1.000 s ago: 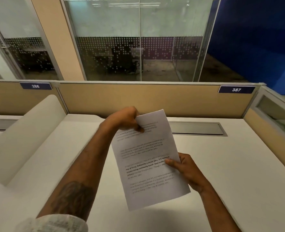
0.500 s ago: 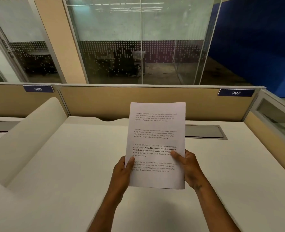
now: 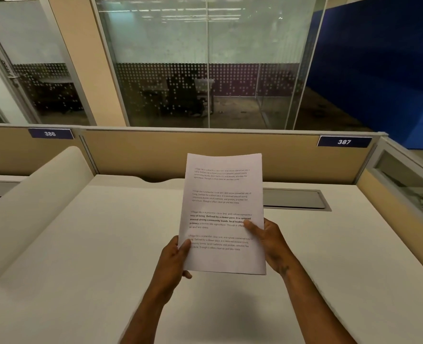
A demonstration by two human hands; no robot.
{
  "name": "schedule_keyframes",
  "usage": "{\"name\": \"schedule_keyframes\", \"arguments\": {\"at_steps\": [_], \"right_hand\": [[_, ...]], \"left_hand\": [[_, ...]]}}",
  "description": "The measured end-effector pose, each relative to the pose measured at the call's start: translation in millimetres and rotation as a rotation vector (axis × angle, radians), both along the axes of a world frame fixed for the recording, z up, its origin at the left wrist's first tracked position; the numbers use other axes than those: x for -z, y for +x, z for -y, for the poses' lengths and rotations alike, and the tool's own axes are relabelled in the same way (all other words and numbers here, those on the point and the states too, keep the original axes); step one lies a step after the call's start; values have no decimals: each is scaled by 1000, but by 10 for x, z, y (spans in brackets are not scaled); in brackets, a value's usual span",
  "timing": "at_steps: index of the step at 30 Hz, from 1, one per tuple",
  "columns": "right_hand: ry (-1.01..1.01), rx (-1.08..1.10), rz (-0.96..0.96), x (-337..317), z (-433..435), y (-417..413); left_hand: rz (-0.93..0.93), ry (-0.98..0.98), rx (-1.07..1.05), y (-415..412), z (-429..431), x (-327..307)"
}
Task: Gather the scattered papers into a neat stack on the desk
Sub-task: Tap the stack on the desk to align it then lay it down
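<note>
- both hands, left (image 3: 174, 259) and right (image 3: 270, 240), pinch the papers (image 3: 224, 214) upright over the desk (image 3: 94, 244)
- I'd tap the bottom edge square, then lay it flat

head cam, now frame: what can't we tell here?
- Sheet count: the papers face the camera, edges not resolvable.
- Fingers behind the papers: hidden by them; only the left hand and right hand thumbs show in front.
- Small print: too blurred to read fully.
- Near desk edge: cut off by the frame's bottom.
</note>
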State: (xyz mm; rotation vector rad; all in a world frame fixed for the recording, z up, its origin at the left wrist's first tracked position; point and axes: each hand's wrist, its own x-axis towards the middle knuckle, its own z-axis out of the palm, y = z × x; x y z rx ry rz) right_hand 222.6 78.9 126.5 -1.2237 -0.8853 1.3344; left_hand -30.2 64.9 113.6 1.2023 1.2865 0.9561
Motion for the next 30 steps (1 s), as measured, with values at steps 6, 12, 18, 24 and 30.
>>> {"name": "schedule_keyframes", "arguments": {"at_steps": [6, 12, 18, 24, 30], "right_hand": [[-75, -162, 123, 141, 37, -26], [-159, -193, 202, 238, -128, -299], [-200, -18, 244, 410, -514, -596], [-264, 28, 247, 615, -974, -780], [-348, 73, 220, 857, -1443, -871]], "left_hand": [[-52, 42, -40, -164, -331, 53], [-86, 50, -59, -372, -736, 181], [-41, -2, 20, -639, -1202, 297], [-229, -71, 198, -929, -1745, 471], [-480, -96, 230, -965, -2306, 652]]}}
